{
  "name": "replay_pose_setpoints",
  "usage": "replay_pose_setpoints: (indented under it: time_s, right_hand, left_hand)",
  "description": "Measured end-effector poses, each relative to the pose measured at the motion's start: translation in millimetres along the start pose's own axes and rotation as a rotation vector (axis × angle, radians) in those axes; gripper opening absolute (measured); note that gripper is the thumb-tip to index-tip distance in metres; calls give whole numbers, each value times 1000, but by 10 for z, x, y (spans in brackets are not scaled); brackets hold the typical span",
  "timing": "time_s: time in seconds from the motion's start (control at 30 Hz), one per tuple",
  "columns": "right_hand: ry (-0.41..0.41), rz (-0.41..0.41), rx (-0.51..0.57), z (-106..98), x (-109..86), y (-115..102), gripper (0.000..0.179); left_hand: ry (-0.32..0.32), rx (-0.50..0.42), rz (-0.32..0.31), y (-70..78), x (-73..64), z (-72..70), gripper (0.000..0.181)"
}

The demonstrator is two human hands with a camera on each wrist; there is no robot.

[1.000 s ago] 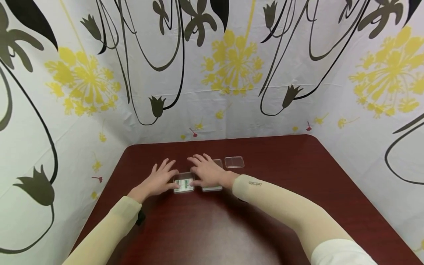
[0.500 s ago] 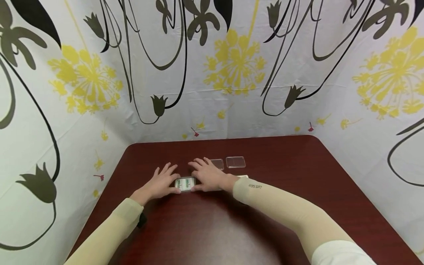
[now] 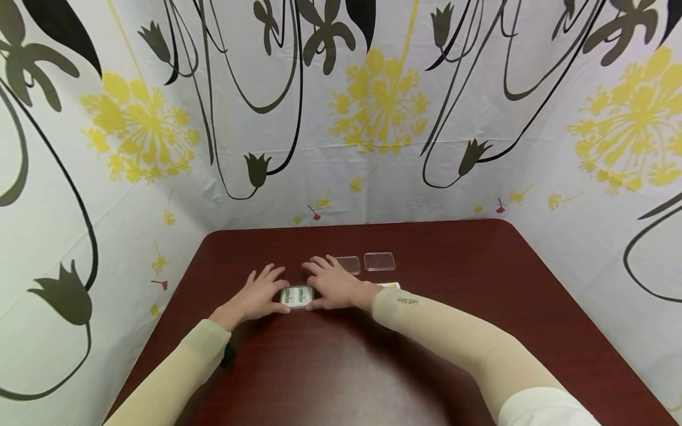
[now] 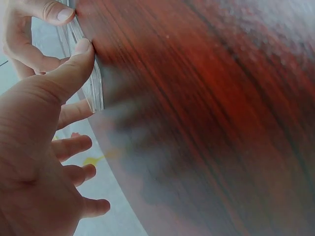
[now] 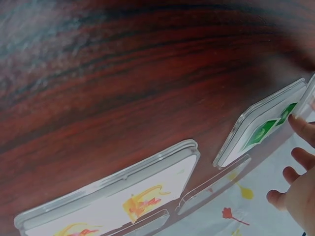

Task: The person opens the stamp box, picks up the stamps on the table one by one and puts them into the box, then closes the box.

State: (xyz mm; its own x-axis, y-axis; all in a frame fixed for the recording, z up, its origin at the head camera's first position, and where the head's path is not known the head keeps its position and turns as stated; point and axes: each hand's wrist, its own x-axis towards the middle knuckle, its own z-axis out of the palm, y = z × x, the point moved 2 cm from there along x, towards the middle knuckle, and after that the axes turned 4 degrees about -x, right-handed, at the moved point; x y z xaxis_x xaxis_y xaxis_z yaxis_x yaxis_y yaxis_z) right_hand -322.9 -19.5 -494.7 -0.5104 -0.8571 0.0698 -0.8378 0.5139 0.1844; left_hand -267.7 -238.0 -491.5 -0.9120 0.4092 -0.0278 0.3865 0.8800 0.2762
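Both hands hold a shallow clear plastic case [image 3: 297, 297] with white, green-printed contents, low over the table in the head view. My left hand [image 3: 256, 294] grips its left end, thumb at the near edge and index finger at the far edge; the left wrist view shows the thumb [image 4: 81, 54] on the clear rim. My right hand [image 3: 338, 287] grips the right end the same way, its other fingers spread. Beside it, the right wrist view shows a second green-printed case [image 5: 263, 132], hidden behind my right hand in the head view.
A case with orange-yellow print [image 5: 142, 201] lies further right, mostly behind my right wrist in the head view. Two clear, flat, lid-like pieces [image 3: 379, 261] lie behind the cases. The dark red table [image 3: 341, 367] meets a flower-printed cloth [image 3: 319, 177] at the back.
One second ago a clear piece stuck out beyond the far side of the held case; now the outlines line up. Both hands have closed in on its ends and stayed there since half a second ago.
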Motion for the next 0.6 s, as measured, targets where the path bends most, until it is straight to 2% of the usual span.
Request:
replay_pose_setpoints:
  time_s: [0.3, 0.6]
  right_hand:
    - [17, 28, 35, -24, 25, -14, 57]
    - [-33, 64, 53, -65, 43, -72, 50]
  left_hand:
    - [43, -46, -45, 16, 36, -7, 61]
    - [49, -78, -81, 22, 20, 1, 59]
